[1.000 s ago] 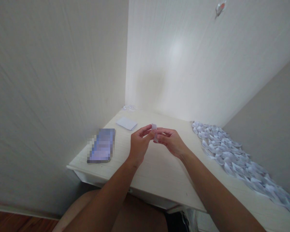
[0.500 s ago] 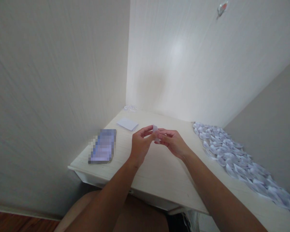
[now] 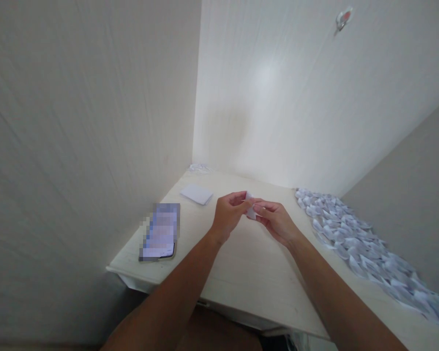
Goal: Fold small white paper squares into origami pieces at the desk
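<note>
Looks into a tight corner, with a grey-white left wall (image 3: pixel 95 122) streaked by fine, near-vertical grain. Joins at an upright seam to a paler, brighter back wall (image 3: pixel 296 126) of similar faint grain. Shows a soft white glare (image 3: pixel 269 73) high on that surface, and beneath it a blurry, dim brownish shadow (image 3: pixel 227 126). Carries a small clear hook (image 3: pixel 344 18) with a reddish centre near the top right. Gives way, past a long slanting edge, to a flat, darker grey panel (image 3: pixel 417 180) at far right. Fits a whitish, lightly grained desk (image 3: pixel 241 282) into the corner, with deep gloom below its front edge.
</note>
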A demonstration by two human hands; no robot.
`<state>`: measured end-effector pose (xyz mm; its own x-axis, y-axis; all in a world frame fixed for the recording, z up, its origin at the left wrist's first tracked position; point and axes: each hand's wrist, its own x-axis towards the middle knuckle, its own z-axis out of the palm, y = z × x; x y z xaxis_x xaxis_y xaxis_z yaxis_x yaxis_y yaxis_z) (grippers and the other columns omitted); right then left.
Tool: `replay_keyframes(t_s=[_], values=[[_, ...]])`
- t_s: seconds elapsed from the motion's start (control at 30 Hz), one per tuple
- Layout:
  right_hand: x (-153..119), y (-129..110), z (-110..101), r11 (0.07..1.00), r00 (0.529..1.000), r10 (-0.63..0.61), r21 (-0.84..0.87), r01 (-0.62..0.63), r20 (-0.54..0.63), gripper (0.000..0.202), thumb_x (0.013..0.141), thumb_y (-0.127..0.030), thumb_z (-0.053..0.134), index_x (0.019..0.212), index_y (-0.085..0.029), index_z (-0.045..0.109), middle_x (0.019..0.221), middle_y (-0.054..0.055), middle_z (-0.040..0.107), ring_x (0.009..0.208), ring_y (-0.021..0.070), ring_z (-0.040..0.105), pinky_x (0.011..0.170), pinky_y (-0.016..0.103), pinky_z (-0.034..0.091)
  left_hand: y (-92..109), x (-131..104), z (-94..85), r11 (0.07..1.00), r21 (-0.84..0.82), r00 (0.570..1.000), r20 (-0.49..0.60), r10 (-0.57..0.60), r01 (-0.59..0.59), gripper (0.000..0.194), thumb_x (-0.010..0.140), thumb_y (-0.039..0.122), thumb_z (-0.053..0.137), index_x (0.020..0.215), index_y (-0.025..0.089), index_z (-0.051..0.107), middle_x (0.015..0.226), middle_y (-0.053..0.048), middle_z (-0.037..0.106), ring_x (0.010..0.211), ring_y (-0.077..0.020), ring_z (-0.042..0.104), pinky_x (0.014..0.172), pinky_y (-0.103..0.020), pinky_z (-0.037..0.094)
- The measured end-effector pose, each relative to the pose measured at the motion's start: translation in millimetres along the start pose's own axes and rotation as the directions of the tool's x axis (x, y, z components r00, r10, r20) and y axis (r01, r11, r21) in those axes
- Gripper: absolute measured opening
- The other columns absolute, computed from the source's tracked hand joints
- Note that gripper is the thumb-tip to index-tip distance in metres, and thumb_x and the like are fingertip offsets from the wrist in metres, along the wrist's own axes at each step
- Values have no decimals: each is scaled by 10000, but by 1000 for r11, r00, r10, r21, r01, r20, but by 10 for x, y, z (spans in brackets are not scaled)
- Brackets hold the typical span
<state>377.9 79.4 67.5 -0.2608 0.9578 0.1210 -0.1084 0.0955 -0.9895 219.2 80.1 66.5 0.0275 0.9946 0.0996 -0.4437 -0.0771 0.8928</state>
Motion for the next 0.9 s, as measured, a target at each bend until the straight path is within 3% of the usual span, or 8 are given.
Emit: replay_keyframes(t_s=[0.17,0.43,0.6,0.73,0.9], values=[[38,97,-28,997,991,70,30,-66,-118,305,668,-360,896,921,-217,803,998,68,785,854,208,721,891,413,538,-60,88,-53,999,30,999,14,-41,40,361,667,252,855,998,126,783,940,-100,795,780,-187,727,647,-270,567],[45,167,20,992,989,123,1,-123,-77,305,687,-349,879,938,-203,786,890,42,779,792,170,707,816,340,548,-82,70,-207,997,34,996,36,-77,76,395,685,266,838,1050,129,774,1031,-112,788,834,-199,727,670,-287,583],[70,217,56,999,981,36,-28,-42,-192,298,661,-333,876,895,-204,745,889,24,750,747,154,675,699,314,581,-58,48,-285,997,37,998,-1,-68,68,413,695,297,791,1072,131,762,1008,-96,778,830,-192,708,690,-306,579],[82,229,71,1000,970,-18,2,19,-244,414,637,-330,877,992,-224,692,828,-18,682,703,150,650,596,317,606,-95,63,-350,996,81,997,-73,-37,43,438,678,240,714,1101,131,751,825,-34,751,677,-129,645,625,-245,509],[61,201,98,998,966,6,69,13,-257,438,633,-263,847,1024,-239,652,821,-45,604,708,142,617,567,344,643,-158,56,-387,993,108,997,-72,-32,39,498,638,268,738,1113,122,699,824,-49,751,654,-161,657,581,-263,508]])
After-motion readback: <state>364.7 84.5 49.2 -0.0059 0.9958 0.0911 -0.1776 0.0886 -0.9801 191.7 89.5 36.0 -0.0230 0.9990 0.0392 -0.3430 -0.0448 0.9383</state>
